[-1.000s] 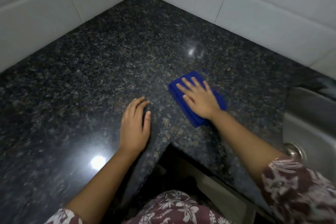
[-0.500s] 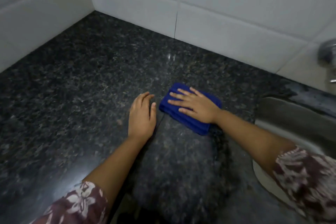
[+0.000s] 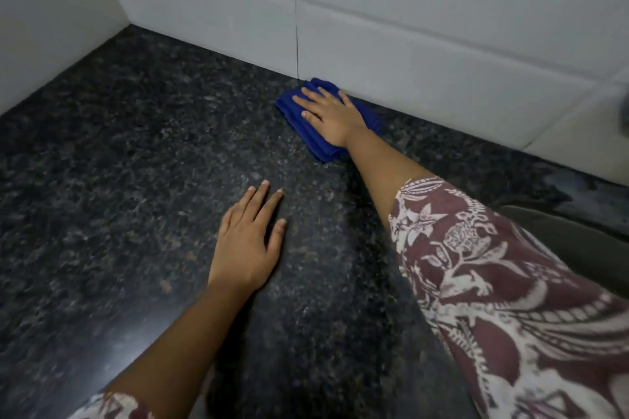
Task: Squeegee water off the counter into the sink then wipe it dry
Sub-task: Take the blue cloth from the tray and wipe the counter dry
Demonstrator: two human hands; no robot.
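Granite table (image 3: 143, 153) is what you are drying now, and the folded blue cloth (image 3: 308, 133) sits at its far edge, its back corner touching the foot of the white tiled wall (image 3: 391, 54). Your right hand (image 3: 332, 116) lies flat on top of the cloth, fingers spread and pointing away from you; this is no closed grip but an open palm pressing down, which suits wiping, since the pressure spreads across the whole pad and keeps it from bunching. Part of the cloth shows past your fingertips and along the thumb side of the hand, so it is wider than your palm covers.

Your left hand (image 3: 250, 241) rests open on bare stone, well short of the cloth and on its near side, holding nothing. It looks placed as a brace, taking your weight while the other arm reaches to the wall. The patterned sleeve (image 3: 483, 282) crosses above the stone on the right.

Beyond your right forearm a grey edge (image 3: 578, 241) may be the sink; I cannot tell for certain. No squeegee is in view, so I judge the drying stage is under way.
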